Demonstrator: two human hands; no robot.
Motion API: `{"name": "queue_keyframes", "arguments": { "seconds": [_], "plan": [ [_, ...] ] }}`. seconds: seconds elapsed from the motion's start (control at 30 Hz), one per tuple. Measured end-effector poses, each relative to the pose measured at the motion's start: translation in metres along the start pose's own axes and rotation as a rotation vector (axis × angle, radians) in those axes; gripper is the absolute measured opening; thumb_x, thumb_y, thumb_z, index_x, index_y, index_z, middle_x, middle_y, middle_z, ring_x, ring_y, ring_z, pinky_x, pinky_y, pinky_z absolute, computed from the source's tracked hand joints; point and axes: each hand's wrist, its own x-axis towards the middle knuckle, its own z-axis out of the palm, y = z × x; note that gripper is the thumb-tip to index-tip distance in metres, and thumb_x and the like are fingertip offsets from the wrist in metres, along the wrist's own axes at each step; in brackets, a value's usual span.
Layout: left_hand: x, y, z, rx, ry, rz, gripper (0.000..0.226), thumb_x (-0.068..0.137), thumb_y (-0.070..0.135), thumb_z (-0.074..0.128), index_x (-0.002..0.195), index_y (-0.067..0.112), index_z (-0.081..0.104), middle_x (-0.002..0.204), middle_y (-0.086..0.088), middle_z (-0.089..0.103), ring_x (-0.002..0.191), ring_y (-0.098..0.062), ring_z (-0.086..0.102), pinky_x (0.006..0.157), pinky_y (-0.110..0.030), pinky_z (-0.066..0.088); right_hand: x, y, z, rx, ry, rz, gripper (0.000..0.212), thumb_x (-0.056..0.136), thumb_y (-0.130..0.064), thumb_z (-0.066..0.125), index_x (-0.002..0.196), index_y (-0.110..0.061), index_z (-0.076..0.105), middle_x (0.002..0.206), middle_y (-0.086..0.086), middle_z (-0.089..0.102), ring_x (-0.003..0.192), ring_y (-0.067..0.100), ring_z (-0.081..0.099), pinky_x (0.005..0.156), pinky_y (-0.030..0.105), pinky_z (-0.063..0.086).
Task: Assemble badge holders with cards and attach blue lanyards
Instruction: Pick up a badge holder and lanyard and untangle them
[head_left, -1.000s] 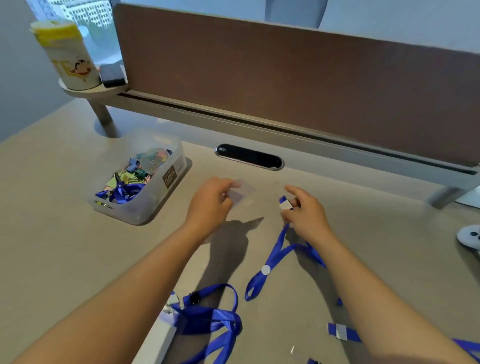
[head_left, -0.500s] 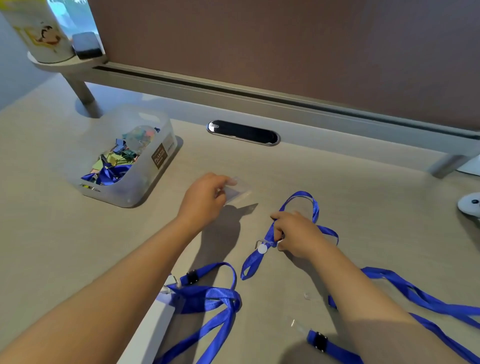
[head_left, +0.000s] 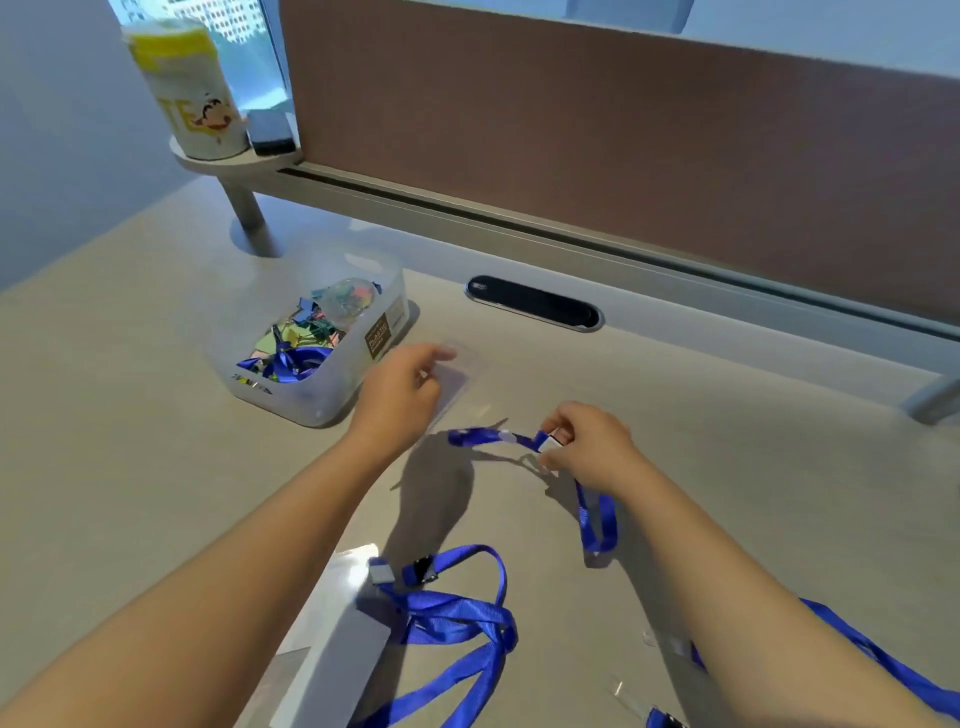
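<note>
My left hand (head_left: 397, 397) pinches a clear plastic badge holder (head_left: 460, 384) and holds it tilted just above the desk. My right hand (head_left: 584, 441) is closed on the clip end of a blue lanyard (head_left: 488, 437); the strap runs out to the left of the fingers and another loop of it hangs below the wrist. A second blue lanyard (head_left: 457, 618) with a black buckle lies bunched near the front, next to a white card or holder (head_left: 337, 639). More blue strap (head_left: 893, 670) trails under my right forearm.
A clear plastic bin (head_left: 317, 402) of coloured clips and blue strap stands left of my left hand. A black cable grommet (head_left: 535, 303) sits in the desk behind. A brown partition (head_left: 623, 145) closes the back; a yellow-lidded canister (head_left: 189, 88) stands on a small shelf.
My right hand has lifted the lanyard's clip end off the desk and brought it closer to the badge holder. The left hand kept its hold. The camera tilted up.
</note>
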Motion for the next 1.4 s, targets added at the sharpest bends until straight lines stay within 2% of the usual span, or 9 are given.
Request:
{"name": "queue_keyframes", "arguments": {
  "seconds": [0.13, 0.37, 0.6, 0.73, 0.8, 0.9, 1.03, 1.1, 1.4],
  "plan": [
    [0.013, -0.003, -0.042, -0.038, 0.116, -0.019, 0.042, 0.083, -0.009, 0.038, 0.118, 0.007, 0.054, 0.12, -0.017, 0.057, 0.105, -0.028, 0.052, 0.083, -0.033, 0.042, 0.012, -0.052, -0.014, 0.298, 0.08, -0.086, 0.017, 0.08, -0.005, 0.063, 0.091, -0.014, 0.054, 0.065, -0.007, 0.042, 0.06, 0.009, 0.042, 0.053, 0.017, 0.034],
    [0.037, -0.039, -0.129, -0.099, 0.253, -0.041, 0.038, 0.086, -0.006, 0.039, 0.12, 0.008, 0.05, 0.115, -0.02, 0.058, 0.093, -0.028, 0.051, 0.076, -0.033, 0.043, 0.047, -0.159, -0.002, 0.568, 0.235, -0.155, 0.016, 0.081, -0.003, 0.061, 0.084, -0.016, 0.051, 0.067, -0.003, 0.044, 0.061, 0.011, 0.045, 0.054, 0.019, 0.038],
    [0.07, -0.084, -0.195, -0.133, 0.328, -0.001, 0.023, 0.086, -0.002, 0.046, 0.107, 0.004, 0.052, 0.101, -0.008, 0.054, 0.087, -0.015, 0.046, 0.052, -0.011, 0.042, 0.095, -0.251, 0.03, 0.771, 0.385, -0.132, 0.016, 0.08, -0.002, 0.062, 0.087, -0.011, 0.05, 0.068, -0.003, 0.049, 0.067, 0.015, 0.051, 0.061, 0.024, 0.045],
    [0.084, -0.109, -0.211, -0.169, 0.332, 0.017, 0.021, 0.085, -0.003, 0.047, 0.104, 0.003, 0.053, 0.096, -0.002, 0.051, 0.086, -0.016, 0.046, 0.054, 0.002, 0.04, 0.122, -0.267, 0.061, 0.709, 0.402, -0.095, 0.016, 0.082, -0.006, 0.061, 0.082, -0.017, 0.049, 0.068, -0.007, 0.049, 0.075, 0.018, 0.055, 0.068, 0.031, 0.05],
    [0.09, -0.121, -0.215, -0.167, 0.328, 0.024, 0.021, 0.085, -0.003, 0.047, 0.103, 0.003, 0.054, 0.097, -0.001, 0.051, 0.085, -0.016, 0.047, 0.055, 0.003, 0.039, 0.13, -0.265, 0.078, 0.578, 0.358, -0.086, 0.014, 0.083, -0.006, 0.06, 0.087, -0.013, 0.048, 0.067, -0.008, 0.046, 0.07, 0.015, 0.052, 0.059, 0.022, 0.045],
    [0.095, -0.133, -0.216, -0.169, 0.315, 0.032, 0.021, 0.085, -0.002, 0.048, 0.104, 0.004, 0.054, 0.096, -0.001, 0.051, 0.085, -0.015, 0.046, 0.056, 0.003, 0.039, 0.138, -0.254, 0.098, 0.305, 0.242, -0.084, 0.016, 0.083, -0.008, 0.062, 0.092, -0.012, 0.049, 0.071, -0.006, 0.046, 0.079, 0.019, 0.048, 0.069, 0.028, 0.041],
    [0.099, -0.141, -0.211, -0.163, 0.27, 0.05, 0.021, 0.086, 0.001, 0.049, 0.105, 0.007, 0.055, 0.097, 0.002, 0.051, 0.086, -0.013, 0.048, 0.057, 0.004, 0.041, 0.134, -0.25, 0.101, 0.121, 0.131, -0.064, 0.041, 0.083, -0.013, 0.063, 0.122, -0.01, 0.05, 0.12, 0.008, 0.057, 0.108, 0.024, 0.054, 0.086, 0.031, 0.045],
    [0.1, -0.14, -0.209, -0.18, 0.248, 0.07, 0.021, 0.085, 0.0, 0.05, 0.104, 0.007, 0.056, 0.097, 0.001, 0.053, 0.085, -0.013, 0.049, 0.057, 0.002, 0.041, 0.127, -0.252, 0.094, 0.164, 0.165, -0.09, 0.046, 0.082, -0.013, 0.063, 0.126, -0.01, 0.049, 0.13, 0.009, 0.054, 0.116, 0.024, 0.052, 0.092, 0.033, 0.046],
    [0.083, -0.081, -0.177, -0.221, 0.105, 0.204, 0.022, 0.084, -0.002, 0.05, 0.101, 0.009, 0.057, 0.092, 0.004, 0.051, 0.074, -0.003, 0.048, 0.056, 0.002, 0.04, 0.065, -0.223, 0.033, 0.34, 0.323, -0.178, 0.036, 0.08, -0.009, 0.065, 0.114, -0.003, 0.057, 0.103, 0.003, 0.055, 0.094, 0.014, 0.051, 0.081, 0.025, 0.04]
  ]
}}
